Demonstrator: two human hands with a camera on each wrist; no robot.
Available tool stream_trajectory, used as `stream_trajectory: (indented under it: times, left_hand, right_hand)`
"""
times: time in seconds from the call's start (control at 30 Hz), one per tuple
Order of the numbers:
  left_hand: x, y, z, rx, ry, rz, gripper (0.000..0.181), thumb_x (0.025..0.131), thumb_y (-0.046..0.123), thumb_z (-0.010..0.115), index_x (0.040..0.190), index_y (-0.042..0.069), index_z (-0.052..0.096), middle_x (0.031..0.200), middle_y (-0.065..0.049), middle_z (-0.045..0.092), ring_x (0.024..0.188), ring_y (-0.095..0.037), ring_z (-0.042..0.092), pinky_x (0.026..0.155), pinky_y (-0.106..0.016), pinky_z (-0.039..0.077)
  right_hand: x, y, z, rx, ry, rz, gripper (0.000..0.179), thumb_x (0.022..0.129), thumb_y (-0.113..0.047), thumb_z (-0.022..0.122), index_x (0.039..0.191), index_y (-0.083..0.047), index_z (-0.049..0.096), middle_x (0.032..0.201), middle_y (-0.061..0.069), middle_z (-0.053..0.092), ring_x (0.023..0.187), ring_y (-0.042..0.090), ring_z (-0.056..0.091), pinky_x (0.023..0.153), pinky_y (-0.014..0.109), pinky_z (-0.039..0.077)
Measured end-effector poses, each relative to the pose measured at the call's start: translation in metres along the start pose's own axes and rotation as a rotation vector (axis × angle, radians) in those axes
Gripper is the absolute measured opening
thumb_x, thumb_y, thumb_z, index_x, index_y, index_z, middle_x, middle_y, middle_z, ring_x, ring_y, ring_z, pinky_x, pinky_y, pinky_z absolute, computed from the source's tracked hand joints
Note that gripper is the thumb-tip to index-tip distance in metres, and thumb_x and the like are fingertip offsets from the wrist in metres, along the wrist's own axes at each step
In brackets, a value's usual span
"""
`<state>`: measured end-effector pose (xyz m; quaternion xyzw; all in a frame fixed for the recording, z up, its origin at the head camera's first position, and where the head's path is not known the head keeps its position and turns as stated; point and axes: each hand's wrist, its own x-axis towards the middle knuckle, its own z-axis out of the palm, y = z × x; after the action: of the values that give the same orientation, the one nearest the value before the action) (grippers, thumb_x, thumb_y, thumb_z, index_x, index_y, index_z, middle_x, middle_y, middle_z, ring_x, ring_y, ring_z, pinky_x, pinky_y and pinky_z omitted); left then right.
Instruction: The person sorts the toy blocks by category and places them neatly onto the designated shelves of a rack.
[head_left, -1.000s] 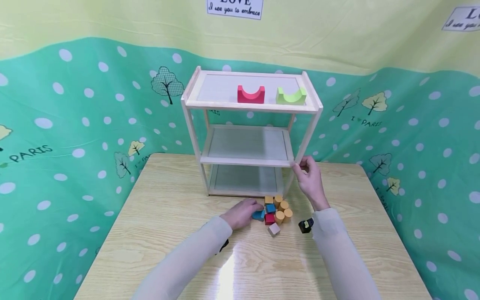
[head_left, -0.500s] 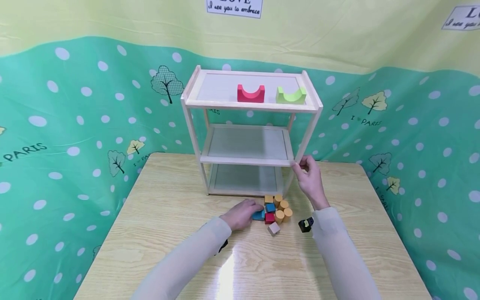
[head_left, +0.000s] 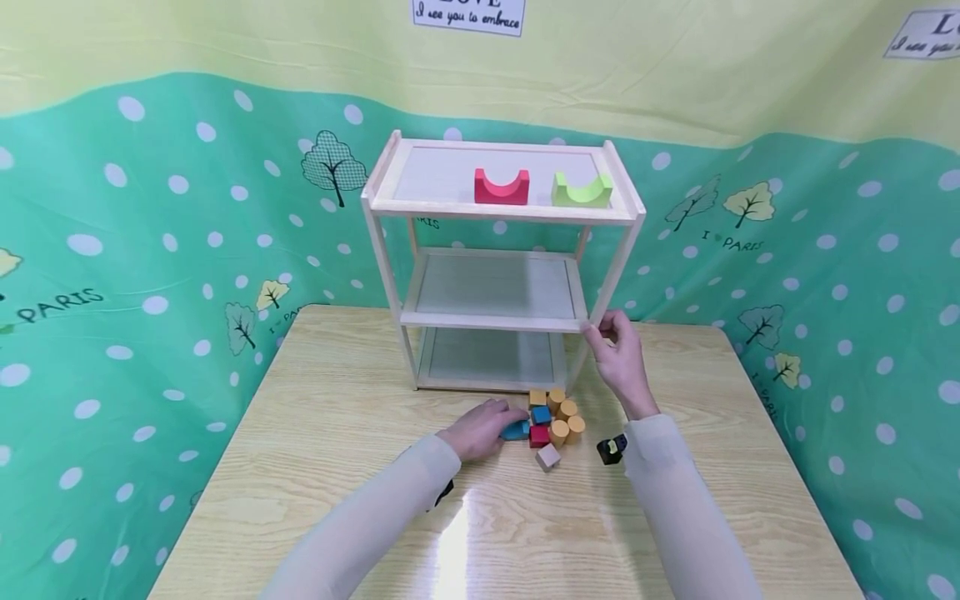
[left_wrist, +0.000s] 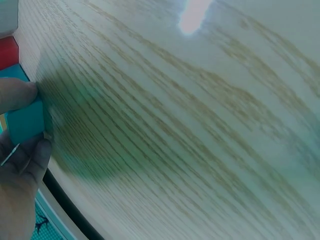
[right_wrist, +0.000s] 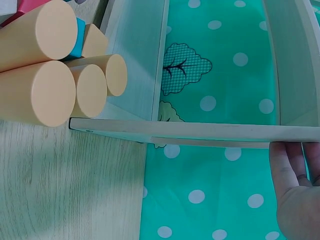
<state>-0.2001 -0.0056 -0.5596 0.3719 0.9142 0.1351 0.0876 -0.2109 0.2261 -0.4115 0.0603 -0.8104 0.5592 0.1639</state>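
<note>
Beside a cluster of toy blocks, my left hand (head_left: 480, 429) pinches a blue block (head_left: 515, 430) between thumb and fingers. In the left wrist view that blue block (left_wrist: 26, 122) has the thumb on one side and fingertips on the other, low over the tabletop. My right hand (head_left: 618, 362) grips the front right post of a small three-tier wooden shelf (head_left: 491, 323) at the middle tier. From the right wrist view, several fingers of the right hand (right_wrist: 295, 185) meet the post (right_wrist: 225, 129); part of the hand is cut off by the frame.
Orange cylinders (head_left: 558, 433), a red cube (head_left: 539, 437), another blue block (head_left: 541, 416), an orange block (head_left: 537, 399) and a pale cube (head_left: 548, 457) sit before the shelf. Red (head_left: 502, 189) and green (head_left: 582, 192) arch-cut blocks stand on top. A patterned curtain (head_left: 180, 250) surrounds the table.
The blue block in my left hand has turned and shifted very slightly left, along with that hand. My right hand keeps its place on the shelf post.
</note>
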Motion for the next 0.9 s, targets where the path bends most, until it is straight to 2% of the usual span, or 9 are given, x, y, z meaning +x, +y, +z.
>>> stream_trajectory:
  times: [0.37,0.57,0.9]
  left_hand:
    - [-0.003,-0.005,0.003,-0.08,0.006,-0.026,0.068,0.078,0.0,0.065,0.139,0.024,0.048,0.124,-0.001,0.055,0.113,-0.018,0.051,0.099,-0.031,0.043]
    - [-0.007,-0.007,0.001,-0.098,0.01,-0.028,0.064,0.08,0.002,0.064,0.138,0.024,0.048,0.119,-0.001,0.055,0.109,-0.016,0.051,0.096,-0.03,0.044]
    - [-0.022,-0.007,-0.009,-0.124,0.061,0.004,0.063,0.08,0.004,0.061,0.138,0.024,0.047,0.113,0.0,0.054,0.101,-0.014,0.051,0.089,-0.029,0.046]
  right_hand:
    - [0.0,0.001,0.001,0.002,0.004,0.003,0.022,0.095,-0.009,0.057,0.106,0.009,0.052,0.095,0.016,0.052,0.089,0.022,0.051,0.072,0.018,0.046]
    - [0.001,0.002,0.001,0.016,0.005,0.006,0.022,0.094,-0.009,0.057,0.105,0.009,0.051,0.095,0.015,0.052,0.089,0.022,0.051,0.072,0.017,0.047]
    - [0.0,0.0,0.001,0.004,0.002,0.022,0.023,0.095,-0.011,0.057,0.107,0.008,0.051,0.097,0.014,0.052,0.09,0.021,0.051,0.074,0.018,0.046]
